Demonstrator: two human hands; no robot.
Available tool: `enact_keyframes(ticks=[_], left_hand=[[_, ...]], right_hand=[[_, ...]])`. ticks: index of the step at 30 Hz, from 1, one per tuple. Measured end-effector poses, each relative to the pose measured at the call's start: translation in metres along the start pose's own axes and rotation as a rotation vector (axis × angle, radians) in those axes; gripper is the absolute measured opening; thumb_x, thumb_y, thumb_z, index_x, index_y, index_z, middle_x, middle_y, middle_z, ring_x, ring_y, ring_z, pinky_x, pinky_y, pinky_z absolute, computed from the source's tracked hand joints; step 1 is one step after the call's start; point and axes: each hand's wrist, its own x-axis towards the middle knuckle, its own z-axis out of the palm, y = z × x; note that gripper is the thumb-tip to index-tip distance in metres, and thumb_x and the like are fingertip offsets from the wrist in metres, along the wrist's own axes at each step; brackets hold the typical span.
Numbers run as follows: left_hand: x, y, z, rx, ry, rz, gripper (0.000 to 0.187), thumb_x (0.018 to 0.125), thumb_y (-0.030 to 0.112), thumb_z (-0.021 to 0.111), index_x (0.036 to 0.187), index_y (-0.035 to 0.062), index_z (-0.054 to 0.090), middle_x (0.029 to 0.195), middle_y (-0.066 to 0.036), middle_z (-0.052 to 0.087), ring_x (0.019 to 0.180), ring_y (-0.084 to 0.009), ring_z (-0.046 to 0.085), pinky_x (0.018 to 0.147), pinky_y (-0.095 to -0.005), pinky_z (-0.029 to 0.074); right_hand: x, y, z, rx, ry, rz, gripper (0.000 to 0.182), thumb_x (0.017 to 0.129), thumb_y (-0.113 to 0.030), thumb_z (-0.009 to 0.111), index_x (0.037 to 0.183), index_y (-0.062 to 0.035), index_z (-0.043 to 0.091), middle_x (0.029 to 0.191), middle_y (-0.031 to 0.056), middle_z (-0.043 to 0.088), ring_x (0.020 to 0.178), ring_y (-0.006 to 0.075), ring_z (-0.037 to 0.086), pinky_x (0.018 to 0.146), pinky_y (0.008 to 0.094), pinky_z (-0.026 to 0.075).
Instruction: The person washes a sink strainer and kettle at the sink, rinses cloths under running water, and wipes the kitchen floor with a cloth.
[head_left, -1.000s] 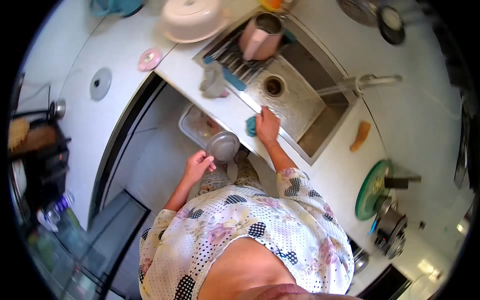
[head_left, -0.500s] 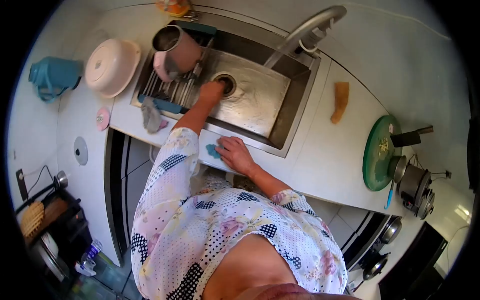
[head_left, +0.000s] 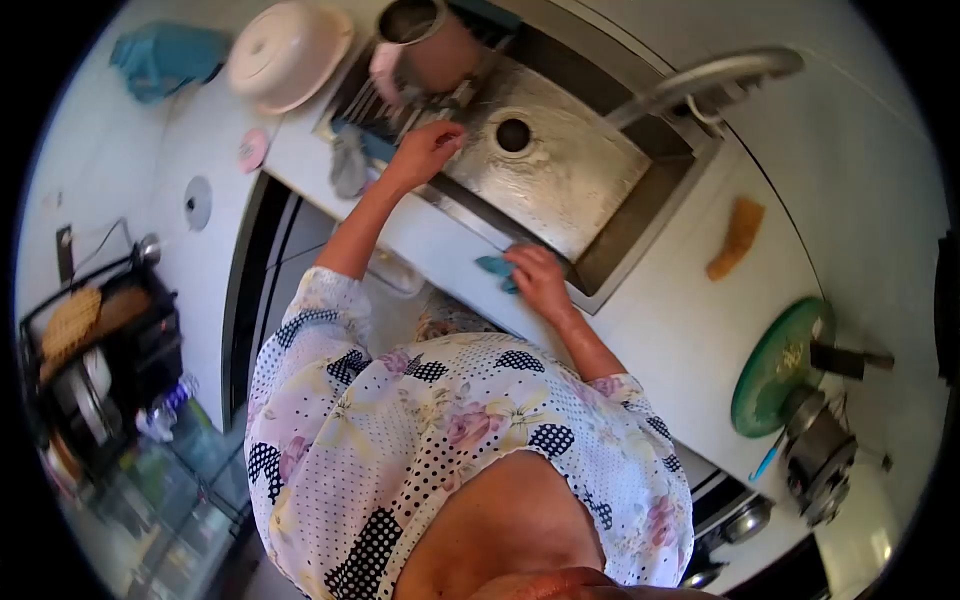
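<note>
My left hand point(head_left: 423, 155) hovers over the near left part of the metal sink point(head_left: 570, 165), fingers curled together. Whatever they hold, if anything, is hidden. The round, dark drain hole point(head_left: 513, 135) lies to its right. Just beyond the hand, a pink jug with a handle point(head_left: 440, 52) stands on a rack point(head_left: 372, 108) across the sink's left side. My right hand point(head_left: 538, 275) is at the sink's front edge, its fingers closed on a blue cloth point(head_left: 494, 268) that lies on the white counter.
A grey cloth point(head_left: 349, 162) hangs at the sink's front left corner. Left of it are a pink basin point(head_left: 285, 55) and a blue jug point(head_left: 165, 60). The faucet point(head_left: 715, 80) arches over the right side. A green board point(head_left: 775, 375) with a cleaver point(head_left: 838, 360) stands further right.
My left hand has come out of the drain and drawn back to the left, leaving the hole in sight. My right hand still rests on the blue cloth. The whole view has tilted.
</note>
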Motion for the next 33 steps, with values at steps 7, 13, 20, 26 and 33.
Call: enact_keyframes(ticks=[7,13,20,26,33], left_hand=[[-0.182,-0.044,-0.072,-0.024,0.407,-0.345,0.013,0.084,0.008,0.055,0.094,0.001,0.06,0.076,-0.007,0.064,0.071,-0.0124,0.062,0.065,-0.0258,0.048],[-0.291,-0.123,0.008,0.168,0.358,-0.58,0.013,0.079,0.011,0.057,0.089,0.0036,0.059,0.077,-0.014,0.062,0.068,-0.0232,0.062,0.066,-0.0314,0.048],[-0.287,-0.125,0.065,0.264,-0.051,-0.449,0.021,0.078,0.019,0.054,0.094,0.0075,0.06,0.091,-0.019,0.061,0.084,-0.037,0.058,0.074,-0.0432,0.046],[-0.256,-0.121,0.059,0.241,-0.124,-0.509,0.027,0.076,0.018,0.055,0.1,0.0061,0.061,0.094,-0.019,0.061,0.087,-0.0366,0.058,0.078,-0.0428,0.046],[-0.208,-0.154,0.059,0.259,-0.076,-0.276,0.023,0.077,0.016,0.053,0.098,0.0072,0.06,0.092,-0.02,0.061,0.087,-0.0377,0.058,0.076,-0.0447,0.046]], right_hand=[[0.034,0.026,-0.009,0.393,0.156,0.597,0.024,0.081,-0.009,0.06,0.104,-0.0017,0.058,0.094,0.007,0.061,0.086,0.0143,0.055,0.077,0.027,0.044],[0.085,0.013,-0.006,0.292,0.131,0.34,0.026,0.082,-0.01,0.059,0.107,-0.0017,0.057,0.096,0.0096,0.061,0.086,0.0175,0.057,0.077,0.0285,0.045],[0.091,-0.008,0.037,-0.238,-0.281,-0.187,0.03,0.077,-0.005,0.054,0.107,-0.0066,0.058,0.108,0.0112,0.057,0.102,0.0297,0.051,0.086,0.0381,0.041],[0.001,0.021,-0.015,-0.582,-0.274,-0.243,0.037,0.08,-0.003,0.047,0.116,-0.0084,0.053,0.124,0.0114,0.049,0.118,0.0262,0.044,0.096,0.0429,0.034],[-0.053,0.097,-0.071,-0.551,0.194,0.3,0.028,0.083,-0.006,0.048,0.109,-0.0052,0.057,0.111,0.0152,0.057,0.103,0.0317,0.053,0.087,0.0355,0.042]])
